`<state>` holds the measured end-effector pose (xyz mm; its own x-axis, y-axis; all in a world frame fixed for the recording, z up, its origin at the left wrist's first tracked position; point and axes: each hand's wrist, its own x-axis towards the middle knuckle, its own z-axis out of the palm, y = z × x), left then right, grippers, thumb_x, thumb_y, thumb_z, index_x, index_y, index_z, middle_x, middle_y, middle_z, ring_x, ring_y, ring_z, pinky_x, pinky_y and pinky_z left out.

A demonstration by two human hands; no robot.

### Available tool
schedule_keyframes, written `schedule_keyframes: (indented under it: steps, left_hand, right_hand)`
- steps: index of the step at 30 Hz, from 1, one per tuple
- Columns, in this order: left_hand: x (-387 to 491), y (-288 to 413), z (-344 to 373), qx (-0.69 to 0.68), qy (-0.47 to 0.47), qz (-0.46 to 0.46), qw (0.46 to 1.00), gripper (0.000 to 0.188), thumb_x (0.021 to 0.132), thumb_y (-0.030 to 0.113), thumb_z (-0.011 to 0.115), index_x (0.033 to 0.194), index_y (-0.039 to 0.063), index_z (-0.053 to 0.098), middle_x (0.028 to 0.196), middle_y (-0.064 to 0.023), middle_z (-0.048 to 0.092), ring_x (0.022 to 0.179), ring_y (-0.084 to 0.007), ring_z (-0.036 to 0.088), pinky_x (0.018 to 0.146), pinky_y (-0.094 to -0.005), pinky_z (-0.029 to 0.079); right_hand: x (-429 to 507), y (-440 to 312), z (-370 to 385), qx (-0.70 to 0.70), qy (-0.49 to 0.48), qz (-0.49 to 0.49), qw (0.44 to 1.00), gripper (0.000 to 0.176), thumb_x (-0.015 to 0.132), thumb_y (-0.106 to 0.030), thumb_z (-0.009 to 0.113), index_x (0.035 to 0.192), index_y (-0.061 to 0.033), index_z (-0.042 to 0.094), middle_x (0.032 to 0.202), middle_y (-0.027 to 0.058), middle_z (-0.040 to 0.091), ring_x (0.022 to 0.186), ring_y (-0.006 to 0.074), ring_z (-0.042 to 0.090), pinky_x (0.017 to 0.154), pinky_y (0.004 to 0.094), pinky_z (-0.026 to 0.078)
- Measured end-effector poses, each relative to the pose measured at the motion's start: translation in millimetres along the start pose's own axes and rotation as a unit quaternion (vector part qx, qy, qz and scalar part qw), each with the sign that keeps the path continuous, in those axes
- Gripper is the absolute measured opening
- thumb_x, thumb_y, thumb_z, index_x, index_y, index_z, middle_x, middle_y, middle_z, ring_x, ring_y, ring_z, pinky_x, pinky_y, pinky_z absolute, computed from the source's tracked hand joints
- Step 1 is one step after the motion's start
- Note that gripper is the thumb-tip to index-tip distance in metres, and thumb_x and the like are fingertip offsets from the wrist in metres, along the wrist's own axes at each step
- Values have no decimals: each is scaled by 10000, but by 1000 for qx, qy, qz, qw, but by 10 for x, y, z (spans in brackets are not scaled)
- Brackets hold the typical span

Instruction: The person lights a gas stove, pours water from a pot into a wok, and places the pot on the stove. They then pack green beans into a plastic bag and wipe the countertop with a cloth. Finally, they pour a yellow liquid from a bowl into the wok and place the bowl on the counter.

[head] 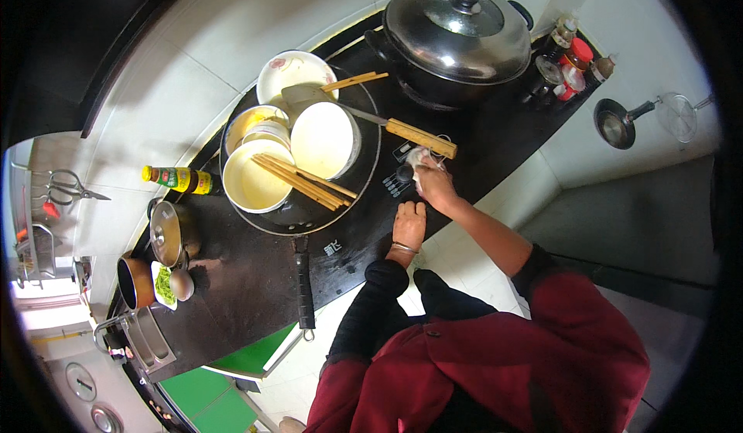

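My right hand [436, 188] grips a crumpled whitish cloth [419, 158], pressed to the black stovetop [371, 212] beside a dark control knob [404, 173]. Palm down, my left hand [410, 224] rests at the stove's front edge with nothing visible in it; a bangle circles the wrist. Left of both hands, a large wok [302, 224] holds stacked dishes: a white bowl [255, 186], a second white bowl [322, 143] and a floral plate [296, 70]. Several wooden chopsticks [302, 183] lie across the front bowl. A spatula's wooden handle [422, 138] juts out just above the cloth.
A big lidded steel pot [458, 38] stands at the back right, near several condiment jars [572, 64]. Leftward are a sauce bottle [180, 180], a lidded saucepan [171, 234], and a dish of chopped greens [164, 285]. The wok's long handle [303, 288] overhangs the counter edge.
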<state>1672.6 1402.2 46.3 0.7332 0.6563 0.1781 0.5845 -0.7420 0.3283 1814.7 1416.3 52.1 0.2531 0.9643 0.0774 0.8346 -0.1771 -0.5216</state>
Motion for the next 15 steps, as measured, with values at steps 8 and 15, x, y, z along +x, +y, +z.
schedule_keyframes:
  steps: [8,15]
  left_hand:
    - [-707,-169,-425,-176,92,-128,972,45,802,25,517,842,11,501,819,-185,495,793,-353,479,700,-417,403]
    - [-1165,-118,-656,-211,82,-197,954,96,787,23,572,846,-2,501,809,-178,505,778,-344,484,701,-409,398]
  right_hand:
    - [-290,-330,-154,257,52,10,965,161,786,-109,536,904,-9,579,996,166,543,938,331,523,821,396,425]
    - [251,-406,-380,14,-32,-37,999,175,772,-78,566,929,-11,604,858,189,564,780,344,563,710,388,463]
